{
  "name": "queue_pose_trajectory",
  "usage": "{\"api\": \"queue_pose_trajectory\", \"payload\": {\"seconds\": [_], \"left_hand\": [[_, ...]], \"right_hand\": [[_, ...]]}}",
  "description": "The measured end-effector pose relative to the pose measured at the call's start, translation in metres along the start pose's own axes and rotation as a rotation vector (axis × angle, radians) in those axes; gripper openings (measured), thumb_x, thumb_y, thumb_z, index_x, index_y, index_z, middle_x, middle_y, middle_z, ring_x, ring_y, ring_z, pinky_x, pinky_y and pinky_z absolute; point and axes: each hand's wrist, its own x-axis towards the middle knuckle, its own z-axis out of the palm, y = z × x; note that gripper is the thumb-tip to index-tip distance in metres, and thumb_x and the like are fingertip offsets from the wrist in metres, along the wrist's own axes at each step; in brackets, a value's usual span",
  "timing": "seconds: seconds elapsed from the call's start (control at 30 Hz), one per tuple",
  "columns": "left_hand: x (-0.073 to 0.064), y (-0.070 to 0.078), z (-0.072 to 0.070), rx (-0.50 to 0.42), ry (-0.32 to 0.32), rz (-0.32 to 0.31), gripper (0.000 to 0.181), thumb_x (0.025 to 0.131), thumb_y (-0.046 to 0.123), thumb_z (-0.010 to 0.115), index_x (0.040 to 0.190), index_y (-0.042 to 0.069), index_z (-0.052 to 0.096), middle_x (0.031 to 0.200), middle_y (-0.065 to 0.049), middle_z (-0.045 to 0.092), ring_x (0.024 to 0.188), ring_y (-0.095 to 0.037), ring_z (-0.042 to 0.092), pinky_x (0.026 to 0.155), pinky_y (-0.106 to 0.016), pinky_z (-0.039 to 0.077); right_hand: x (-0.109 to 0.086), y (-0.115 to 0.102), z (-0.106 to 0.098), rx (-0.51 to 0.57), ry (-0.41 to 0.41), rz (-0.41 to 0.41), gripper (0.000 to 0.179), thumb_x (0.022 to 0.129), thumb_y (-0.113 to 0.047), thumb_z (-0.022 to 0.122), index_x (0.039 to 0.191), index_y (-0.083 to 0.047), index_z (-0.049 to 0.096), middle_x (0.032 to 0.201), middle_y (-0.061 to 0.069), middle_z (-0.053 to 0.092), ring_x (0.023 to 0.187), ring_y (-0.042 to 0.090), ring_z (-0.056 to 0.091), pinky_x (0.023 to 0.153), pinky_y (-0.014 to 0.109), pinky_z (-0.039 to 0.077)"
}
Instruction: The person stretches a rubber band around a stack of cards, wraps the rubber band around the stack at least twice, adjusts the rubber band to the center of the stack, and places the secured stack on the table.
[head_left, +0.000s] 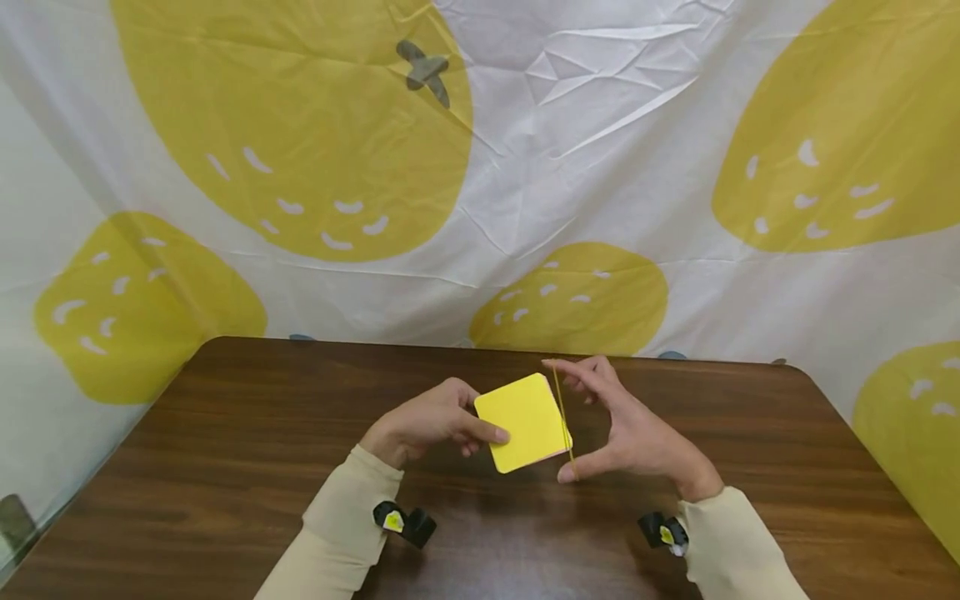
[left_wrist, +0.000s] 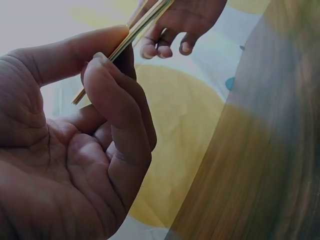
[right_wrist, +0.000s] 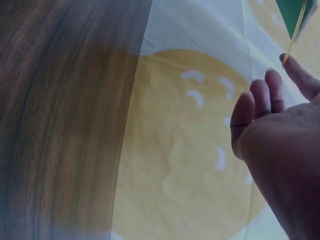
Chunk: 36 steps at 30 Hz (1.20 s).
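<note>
A thin stack of yellow square cards (head_left: 521, 423) with rounded corners is held above the table. My left hand (head_left: 438, 419) pinches its left side, thumb on the yellow face; the left wrist view shows the layered edge of the card stack (left_wrist: 141, 27) between thumb and fingers. Stretched between the spread thumb and index finger of my right hand (head_left: 633, 429) is a yellow rubber band (head_left: 562, 404), at the stack's right edge. In the right wrist view the rubber band (right_wrist: 296, 37) loops over a fingertip, beside a green face of the stack (right_wrist: 286, 14).
Below both hands lies a dark brown wooden table (head_left: 247, 450) with rounded far corners. A white curtain (head_left: 600, 183) printed with large yellow fruit hangs behind its far edge. Both wrists carry small black cameras on the sleeves.
</note>
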Motion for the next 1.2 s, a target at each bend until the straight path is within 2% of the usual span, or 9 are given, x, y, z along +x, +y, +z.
{"api": "queue_pose_trajectory", "payload": {"seconds": [0.2,0.33,0.47,0.57,0.67,0.73,0.83,1.03,1.2], "left_hand": [[0.002,-0.002,0.003,-0.006,-0.039,-0.018,0.008,0.087,0.003,0.075,0.087,-0.005,0.072,0.065,-0.002,0.062,0.055,-0.011,0.049,0.053,-0.023,0.045],[0.002,-0.001,0.005,-0.006,-0.056,-0.018,0.009,0.087,0.002,0.075,0.088,-0.007,0.072,0.066,-0.004,0.062,0.054,-0.010,0.049,0.053,-0.022,0.045],[0.002,0.001,0.006,-0.005,-0.061,-0.019,0.009,0.087,0.001,0.074,0.089,-0.007,0.072,0.067,-0.005,0.064,0.054,-0.010,0.050,0.053,-0.023,0.045],[0.001,0.002,0.006,-0.005,-0.060,0.003,0.011,0.088,0.002,0.073,0.093,-0.008,0.071,0.070,-0.004,0.065,0.056,-0.012,0.049,0.055,-0.024,0.044],[0.000,0.003,0.007,-0.021,-0.057,0.031,0.018,0.090,0.003,0.071,0.102,-0.010,0.070,0.080,-0.005,0.070,0.064,-0.014,0.058,0.064,-0.029,0.051],[0.000,0.004,0.008,-0.043,-0.049,0.043,0.022,0.092,0.003,0.069,0.109,-0.012,0.068,0.089,-0.006,0.072,0.074,-0.017,0.065,0.076,-0.038,0.057],[0.001,0.007,0.011,-0.088,-0.017,0.055,0.027,0.094,0.001,0.068,0.116,-0.014,0.065,0.100,-0.012,0.073,0.085,-0.021,0.071,0.088,-0.052,0.056],[0.001,0.008,0.016,-0.108,0.057,0.077,0.025,0.094,-0.005,0.067,0.114,-0.019,0.064,0.095,-0.019,0.074,0.078,-0.020,0.072,0.070,-0.036,0.060],[-0.003,0.011,0.017,-0.086,0.030,0.132,0.022,0.092,-0.008,0.068,0.110,-0.019,0.065,0.087,-0.016,0.073,0.070,-0.020,0.070,0.063,-0.034,0.059]], "right_hand": [[0.001,-0.003,0.005,0.035,-0.053,-0.012,0.117,0.061,-0.029,0.100,0.157,-0.029,0.034,0.118,0.006,0.038,0.116,0.025,0.039,0.098,0.038,0.040],[0.003,-0.004,0.008,0.054,-0.069,-0.020,0.111,0.062,-0.030,0.099,0.155,-0.026,0.038,0.119,0.005,0.039,0.114,0.023,0.041,0.098,0.049,0.040],[0.003,-0.006,0.011,0.080,-0.066,-0.028,0.102,0.065,-0.030,0.098,0.152,-0.022,0.045,0.120,0.003,0.040,0.112,0.022,0.043,0.097,0.056,0.039],[0.003,-0.007,0.012,0.072,-0.031,-0.029,0.097,0.065,-0.028,0.099,0.148,-0.024,0.049,0.121,0.001,0.042,0.114,0.022,0.043,0.098,0.054,0.039],[0.003,-0.007,0.013,0.048,0.021,-0.033,0.094,0.063,-0.026,0.099,0.145,-0.025,0.053,0.120,-0.001,0.043,0.117,0.022,0.040,0.098,0.051,0.037],[0.003,-0.007,0.013,0.028,0.054,-0.035,0.092,0.063,-0.026,0.100,0.143,-0.025,0.054,0.119,-0.001,0.043,0.119,0.022,0.038,0.099,0.052,0.035],[0.003,-0.006,0.012,0.007,0.087,-0.028,0.092,0.062,-0.027,0.100,0.142,-0.025,0.055,0.120,-0.002,0.041,0.122,0.020,0.035,0.102,0.056,0.033],[0.003,-0.007,0.013,-0.020,0.104,-0.009,0.095,0.060,-0.030,0.101,0.144,-0.029,0.054,0.127,-0.004,0.038,0.126,0.018,0.033,0.103,0.058,0.033],[0.003,-0.008,0.014,-0.009,0.074,-0.001,0.101,0.058,-0.028,0.102,0.145,-0.036,0.051,0.129,-0.004,0.036,0.129,0.019,0.031,0.103,0.058,0.034]]}}
